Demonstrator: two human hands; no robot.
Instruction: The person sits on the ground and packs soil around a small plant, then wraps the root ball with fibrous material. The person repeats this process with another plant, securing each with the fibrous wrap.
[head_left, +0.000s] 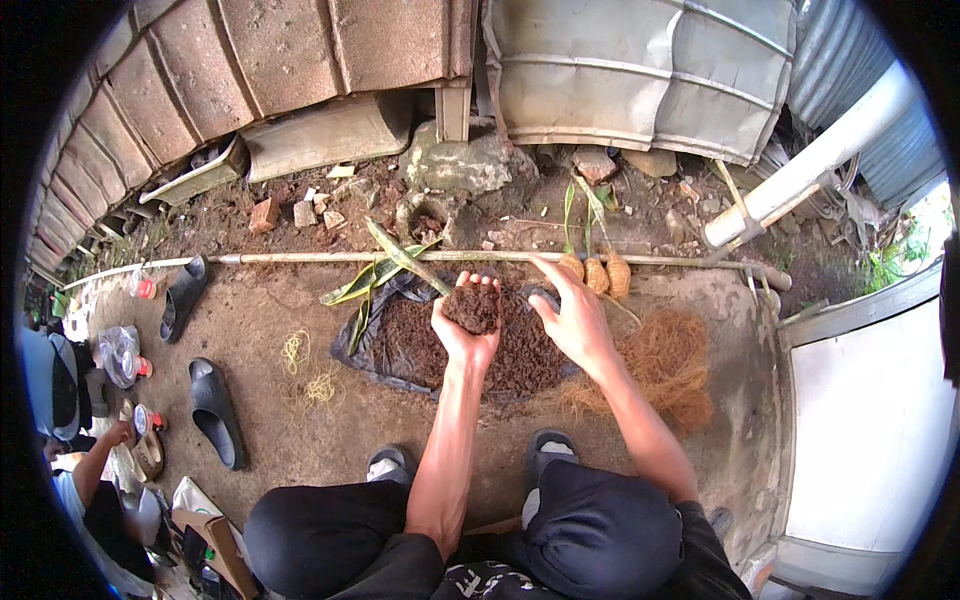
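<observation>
My left hand (469, 330) is palm up, cupped around a lump of dark soil (472, 306). A mottled snake plant leaf (409, 259) slants up to the left from the lump; whether its base sits in the soil is hidden. To the right, my right hand (574, 315) is raised with its fingers apart and holds nothing. Below both hands, loose dark soil (525, 356) lies on a black plastic sheet (360, 334). Yellow-edged leaves (360, 285) rest at its left end. Beyond my right hand, several fibre-wrapped root balls (618, 276) with upright leaves stand by a pole.
Brown coconut-like fibre (671, 360) is heaped at right. Yellow string (320, 386) lies at left, near black slides (216, 412). A long pole (315, 258) crosses beyond the sheet, with bricks (264, 215) behind it. Another person (90, 480) is at the far left; a white panel (862, 435) stands right.
</observation>
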